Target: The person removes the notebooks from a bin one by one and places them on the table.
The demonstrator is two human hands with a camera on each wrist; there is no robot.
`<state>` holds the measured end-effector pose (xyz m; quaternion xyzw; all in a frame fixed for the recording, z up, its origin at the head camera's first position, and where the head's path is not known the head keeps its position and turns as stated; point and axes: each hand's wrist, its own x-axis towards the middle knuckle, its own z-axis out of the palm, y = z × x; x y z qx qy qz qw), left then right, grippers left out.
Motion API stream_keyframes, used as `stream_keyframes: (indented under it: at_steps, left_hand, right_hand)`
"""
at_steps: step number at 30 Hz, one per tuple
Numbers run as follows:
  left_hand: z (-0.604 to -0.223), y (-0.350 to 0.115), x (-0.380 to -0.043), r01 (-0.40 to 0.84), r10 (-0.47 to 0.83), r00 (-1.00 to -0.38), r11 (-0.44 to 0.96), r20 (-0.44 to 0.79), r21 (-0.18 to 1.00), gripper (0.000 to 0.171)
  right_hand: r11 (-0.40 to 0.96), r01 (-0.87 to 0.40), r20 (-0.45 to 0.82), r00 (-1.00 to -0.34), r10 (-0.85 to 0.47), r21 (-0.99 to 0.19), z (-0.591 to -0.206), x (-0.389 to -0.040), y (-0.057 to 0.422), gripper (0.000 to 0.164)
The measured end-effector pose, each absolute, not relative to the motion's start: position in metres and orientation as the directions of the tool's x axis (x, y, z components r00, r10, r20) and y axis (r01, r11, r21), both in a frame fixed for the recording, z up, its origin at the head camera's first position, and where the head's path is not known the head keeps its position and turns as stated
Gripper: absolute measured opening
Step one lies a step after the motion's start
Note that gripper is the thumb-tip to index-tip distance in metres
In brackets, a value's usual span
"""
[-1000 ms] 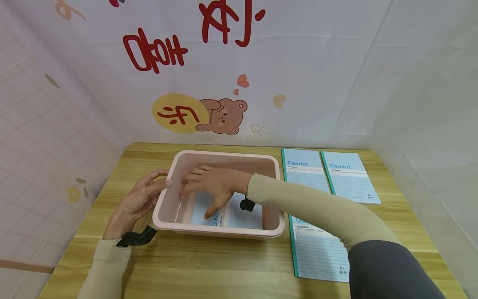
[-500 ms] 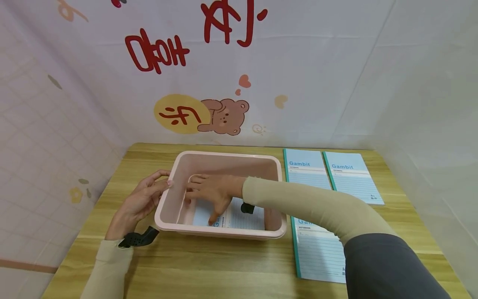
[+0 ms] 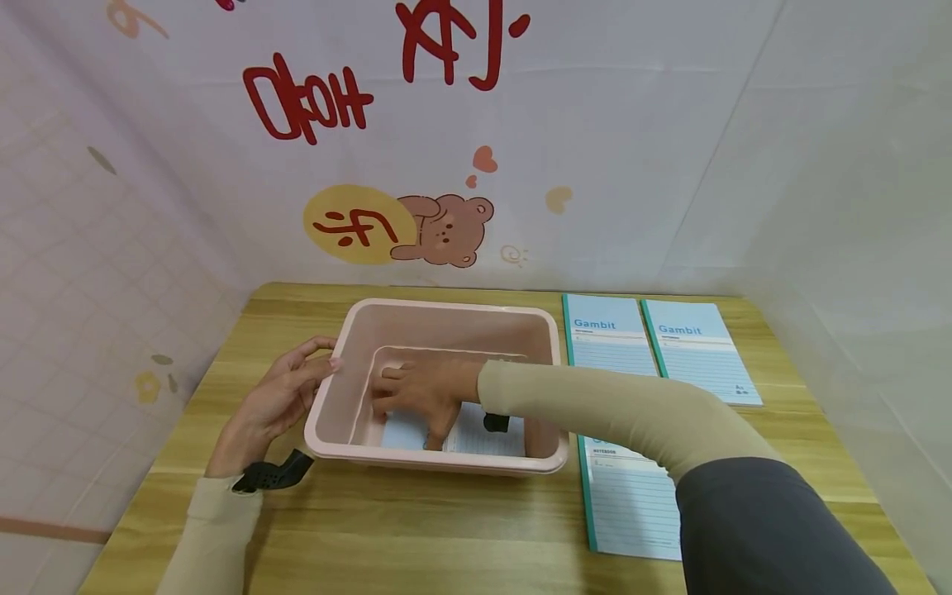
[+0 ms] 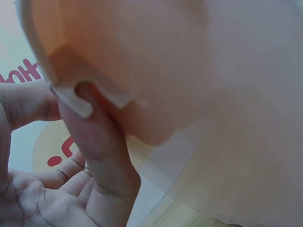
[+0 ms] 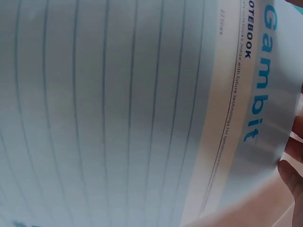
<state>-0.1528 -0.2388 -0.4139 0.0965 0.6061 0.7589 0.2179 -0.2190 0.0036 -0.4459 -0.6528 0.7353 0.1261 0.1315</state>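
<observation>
My left hand (image 3: 286, 392) pinches the left rim of a pink plastic bin (image 3: 550, 330). In the left wrist view its thumb (image 4: 94, 137) presses the rim. Inside the bin lies a pale blue Gambit notebook (image 3: 483, 430), its printing turned sideways. Over it is my right hand (image 3: 424, 392), fingers spread with a slight bend and the thumb towards the bin's front. In the right wrist view the notebook (image 5: 142, 113) fills most of the picture, and fingers (image 5: 294, 177) touch its edge at the right. Part of its cover is hidden under the hand.
Right of the bin, more Gambit notebooks lie on the wooden table (image 3: 416, 529): one back left (image 3: 606, 330), one back right (image 3: 699, 355) and one in front (image 3: 632, 504). The right sleeve (image 3: 580, 392) crosses above them. A white printed backdrop (image 3: 632, 124) stands behind.
My right hand has sunk lower into the bin, and its fingers have drawn in a little. The left hand, the bin and the notebook show no clear movement.
</observation>
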Motion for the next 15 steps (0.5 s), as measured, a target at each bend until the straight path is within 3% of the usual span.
stream_keyframes:
  at_steps: [11, 15]
  left_hand:
    - [-0.413, -0.2378, -0.152, -0.217, 0.433, -0.892, -0.157, -0.13, 0.963, 0.021]
    - [-0.4129, -0.238, -0.1519, -0.22, 0.427, -0.894, -0.161, -0.133, 0.962, 0.02]
  right_hand:
    - [0.074, -0.99, -0.362, -0.113, -0.926, 0.119, -0.4476, -0.217, -0.0009, 0.09]
    - [0.097, -0.987, -0.381, -0.14, -0.914, 0.129, -0.4464, -0.2185, -0.0031, 0.103]
